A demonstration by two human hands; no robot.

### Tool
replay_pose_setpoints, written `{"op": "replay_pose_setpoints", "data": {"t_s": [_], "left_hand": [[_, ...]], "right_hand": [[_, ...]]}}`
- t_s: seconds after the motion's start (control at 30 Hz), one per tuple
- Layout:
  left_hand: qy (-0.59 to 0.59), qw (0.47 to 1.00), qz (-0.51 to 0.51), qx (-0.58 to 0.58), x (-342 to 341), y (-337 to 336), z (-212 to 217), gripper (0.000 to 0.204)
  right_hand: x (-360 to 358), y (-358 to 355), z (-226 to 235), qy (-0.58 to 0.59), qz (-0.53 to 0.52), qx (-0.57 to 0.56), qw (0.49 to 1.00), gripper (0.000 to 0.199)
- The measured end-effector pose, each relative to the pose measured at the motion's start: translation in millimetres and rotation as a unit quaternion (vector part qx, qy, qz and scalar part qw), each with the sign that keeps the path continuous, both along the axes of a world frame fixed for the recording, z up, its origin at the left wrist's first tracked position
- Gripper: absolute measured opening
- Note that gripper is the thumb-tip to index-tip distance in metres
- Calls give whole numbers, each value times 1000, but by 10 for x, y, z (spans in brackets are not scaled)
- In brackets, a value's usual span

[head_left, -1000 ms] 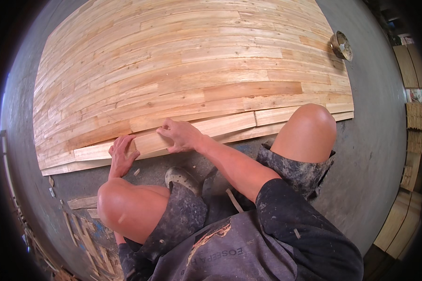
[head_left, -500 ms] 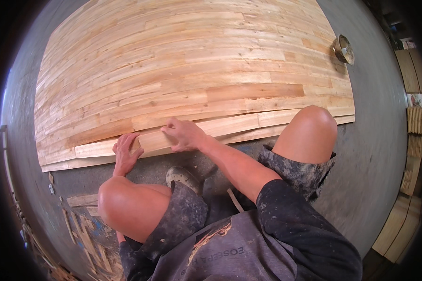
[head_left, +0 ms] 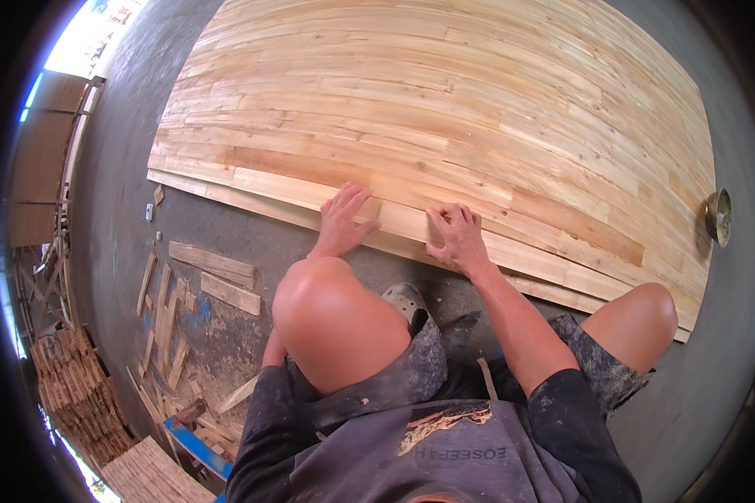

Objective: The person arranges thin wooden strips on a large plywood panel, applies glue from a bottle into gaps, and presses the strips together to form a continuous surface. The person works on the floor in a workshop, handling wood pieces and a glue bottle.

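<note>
A long, pale wooden strip (head_left: 404,220) lies along the near edge of a wide panel of joined wooden boards (head_left: 377,109). My left hand (head_left: 341,220) spans this strip, fingers over its far side and thumb toward its near side. Beside those fingers, a jagged joint line crosses the wood. A short way to the right, my right hand (head_left: 460,239) grips the strip with bent fingers, thumb low at the near edge. To the right of this hand, a narrow dark gap runs between strip and panel. Another board edge shows beneath the strip.
A metal bowl (head_left: 717,218) sits at the panel's right edge. Wood offcuts (head_left: 214,264) and slats litter the floor at left, near a blue-edged object (head_left: 197,448). Stacked wood (head_left: 80,394) stands farther left. My knees flank the strip's near side.
The view has swung left, bringing the offcuts and stacks in. The gap behind the strip near my hands has narrowed. My left fingers have straightened somewhat; both hands stay at the strip.
</note>
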State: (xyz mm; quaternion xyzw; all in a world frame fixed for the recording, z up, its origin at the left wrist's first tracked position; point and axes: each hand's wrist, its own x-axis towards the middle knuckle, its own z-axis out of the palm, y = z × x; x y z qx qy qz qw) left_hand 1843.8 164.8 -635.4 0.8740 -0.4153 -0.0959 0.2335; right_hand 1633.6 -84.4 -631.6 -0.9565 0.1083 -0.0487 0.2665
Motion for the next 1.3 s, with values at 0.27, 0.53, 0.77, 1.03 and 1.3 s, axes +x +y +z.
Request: {"op": "replay_pose_setpoints", "data": {"t_s": [0.27,0.53,0.77,1.03,1.3], "left_hand": [[23,989,123,80,-187,-207,-38,99],[3,980,185,78,-371,-226,-237,98],[-13,983,174,52,-351,-277,-4,91],[-167,964,-130,-160,-368,-959,2,55],[-63,976,-207,8,53,-1373,364,69]], "right_hand": [[10,95,10,18,-5,-69,997,81],[-22,233,-14,30,-24,-117,992,80],[-38,319,-116,26,-47,-107,993,81],[-17,261,-118,45,-99,-58,992,109],[28,206,-27,62,-88,-96,990,107]]}}
